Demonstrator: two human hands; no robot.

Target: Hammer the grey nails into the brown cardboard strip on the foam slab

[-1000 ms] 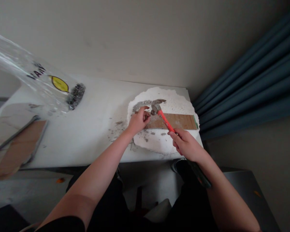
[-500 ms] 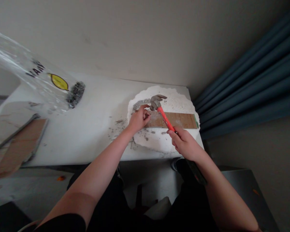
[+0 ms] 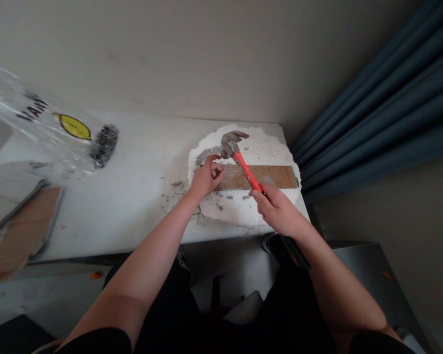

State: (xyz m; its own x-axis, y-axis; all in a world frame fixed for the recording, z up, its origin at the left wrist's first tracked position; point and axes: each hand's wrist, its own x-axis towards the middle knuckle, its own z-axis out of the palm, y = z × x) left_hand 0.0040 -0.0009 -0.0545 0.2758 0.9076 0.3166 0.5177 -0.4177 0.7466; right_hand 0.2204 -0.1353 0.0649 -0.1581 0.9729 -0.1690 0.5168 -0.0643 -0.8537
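Left hand (image 3: 205, 178): fingers pinched shut at brown wooden strip (image 3: 273, 176).
Right hand (image 3: 276, 209): grips orange-handled claw hammer (image 3: 239, 157), raised higher.

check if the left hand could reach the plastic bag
Probably yes: only mostly bare table lies between the left hand and the plastic bag, though its fingers are pinched at the plank.

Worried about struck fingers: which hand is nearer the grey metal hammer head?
Left. The left hand is by the brown wooden strip, below-left of the grey metal hammer head; the right hand grips the orange handle farther down.
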